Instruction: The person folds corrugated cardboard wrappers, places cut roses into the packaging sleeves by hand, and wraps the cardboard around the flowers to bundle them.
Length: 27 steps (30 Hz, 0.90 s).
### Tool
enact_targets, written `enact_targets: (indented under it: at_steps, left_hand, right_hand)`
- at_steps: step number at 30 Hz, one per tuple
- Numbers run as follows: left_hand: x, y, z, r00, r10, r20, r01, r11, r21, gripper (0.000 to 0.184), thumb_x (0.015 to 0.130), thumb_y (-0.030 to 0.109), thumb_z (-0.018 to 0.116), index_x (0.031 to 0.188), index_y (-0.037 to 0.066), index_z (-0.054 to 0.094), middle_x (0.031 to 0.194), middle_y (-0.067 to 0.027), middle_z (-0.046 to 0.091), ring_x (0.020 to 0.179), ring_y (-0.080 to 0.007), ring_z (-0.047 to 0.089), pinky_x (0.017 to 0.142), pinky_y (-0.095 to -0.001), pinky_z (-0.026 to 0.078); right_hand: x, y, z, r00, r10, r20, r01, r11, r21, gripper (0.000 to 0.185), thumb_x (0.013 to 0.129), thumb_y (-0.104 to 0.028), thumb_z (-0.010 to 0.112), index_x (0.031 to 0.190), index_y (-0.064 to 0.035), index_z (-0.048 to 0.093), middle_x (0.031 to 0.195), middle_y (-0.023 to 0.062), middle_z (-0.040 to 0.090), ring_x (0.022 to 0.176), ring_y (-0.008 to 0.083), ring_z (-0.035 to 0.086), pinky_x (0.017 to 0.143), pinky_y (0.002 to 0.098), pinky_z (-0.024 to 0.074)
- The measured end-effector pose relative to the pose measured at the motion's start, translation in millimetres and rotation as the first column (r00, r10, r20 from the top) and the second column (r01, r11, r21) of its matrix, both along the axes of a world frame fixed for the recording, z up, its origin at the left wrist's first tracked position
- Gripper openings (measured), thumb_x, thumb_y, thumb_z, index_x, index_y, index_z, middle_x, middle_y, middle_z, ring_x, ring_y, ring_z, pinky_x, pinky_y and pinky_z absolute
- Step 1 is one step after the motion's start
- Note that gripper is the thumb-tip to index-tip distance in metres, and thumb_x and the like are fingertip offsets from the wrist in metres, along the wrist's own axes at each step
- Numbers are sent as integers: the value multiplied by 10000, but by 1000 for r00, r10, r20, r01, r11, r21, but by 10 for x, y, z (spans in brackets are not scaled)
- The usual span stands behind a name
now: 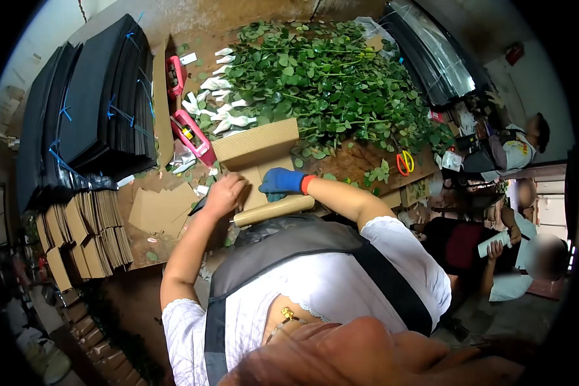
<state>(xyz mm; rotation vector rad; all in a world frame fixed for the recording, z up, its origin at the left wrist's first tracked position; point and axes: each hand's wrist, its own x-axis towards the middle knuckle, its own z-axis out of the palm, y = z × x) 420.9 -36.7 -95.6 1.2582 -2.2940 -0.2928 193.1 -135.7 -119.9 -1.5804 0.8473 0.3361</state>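
Observation:
A piece of corrugated cardboard (256, 144) lies folded in front of my body, its far flap standing up and its near edge (274, 210) curled over. At its left side is my bare left hand (228, 193), fingers bent and closed on the cardboard's edge. My right hand (280, 183) wears a blue glove with a red cuff. It rests over the middle of the cardboard with its fingers curled in; whatever they hold is hidden. Just beyond the upright flap lie rose stems (328, 83) with green leaves and white-wrapped heads (228, 121).
Pink tape dispensers (195, 136) stand left of the roses. Scissors (404, 163) with red and yellow handles lie right. Black sheets (103, 90) and folded brown cardboard (87, 235) are stacked left; a clear-wrapped black stack (434, 51) stands far right. Other people (527, 251) are at right.

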Motion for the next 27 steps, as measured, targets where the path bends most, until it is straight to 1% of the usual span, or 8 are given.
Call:
enact_targets:
  at_steps: [5, 8, 10, 12, 15, 19, 22, 27]
  left_hand:
    - [-253, -60, -53, 994, -31, 101, 1, 960, 279, 336, 757, 264, 768, 970, 36, 643, 1088, -137, 593, 1046, -347, 563, 844, -423, 517]
    - [-250, 11, -120, 996, -56, 76, 33, 958, 285, 444, 713, 265, 805, 1093, 90, 656, 1141, -178, 528, 1086, -369, 521, 923, -442, 470]
    - [-265, 16, -101, 998, -38, 49, 19, 940, 339, 472, 717, 248, 800, 1155, 137, 662, 1135, -175, 523, 1074, -359, 519, 922, -434, 464]
    - [-290, 1, -61, 997, -49, 57, 24, 925, 379, 514, 726, 229, 793, 1216, 166, 654, 1168, -185, 510, 1089, -362, 509, 936, -430, 456]
    - [-332, -3, -24, 995, -45, 89, 5, 916, 400, 523, 741, 221, 791, 1242, 188, 646, 1232, -200, 497, 1142, -378, 497, 970, -439, 450]
    - [-338, 16, -28, 996, -37, 85, -3, 905, 425, 509, 747, 196, 781, 1237, 169, 647, 1319, -219, 466, 1230, -396, 457, 1047, -444, 416]
    - [-347, 26, -54, 997, -23, 76, -10, 910, 415, 505, 747, 204, 785, 1235, 176, 657, 1313, -224, 478, 1228, -399, 455, 1042, -447, 418]
    - [-313, 56, -156, 997, 16, 70, -40, 936, 351, 471, 785, 261, 767, 1218, 112, 659, 1305, -181, 530, 1131, -353, 565, 958, -412, 488]
  right_hand:
    - [95, 22, 156, 918, 312, -246, -397, 704, -589, 279, 870, -309, 583, 896, -73, 730, 839, 178, 700, 720, 325, 662, 678, 401, 535]
    - [-142, -12, 810, 936, 238, 261, -28, 787, -617, 260, 897, -264, 581, 1028, -80, 710, 939, 149, 712, 784, 309, 671, 704, 393, 544]
    - [-374, -77, 1489, 804, -356, 476, 471, 870, -145, 235, 894, -182, 597, 1097, -112, 691, 982, 112, 718, 799, 301, 676, 742, 381, 553]
    - [-703, -392, 1392, 727, -263, 634, 685, 345, -642, 285, 849, -137, 640, 1130, -143, 684, 1027, 97, 713, 847, 287, 682, 796, 393, 553]
    - [-1002, -800, 1050, 961, -207, 183, 149, -170, -974, 258, 803, -162, 668, 1057, -161, 717, 1151, 67, 672, 1022, 274, 636, 930, 402, 491]
    - [-1108, -1148, 721, 945, -240, -222, -99, 437, -894, 250, 787, -170, 684, 1036, -177, 702, 1282, 78, 600, 1190, 293, 535, 1023, 456, 414]
    - [-1245, -955, 1413, 888, -221, 402, 325, -316, -891, 212, 806, -155, 703, 1015, -121, 692, 1211, 84, 653, 1070, 306, 623, 921, 428, 497]
    - [-1373, -611, 1992, 840, -78, 537, 535, -39, -844, 216, 880, -172, 682, 1092, -139, 702, 1141, 89, 693, 995, 287, 669, 875, 393, 524]
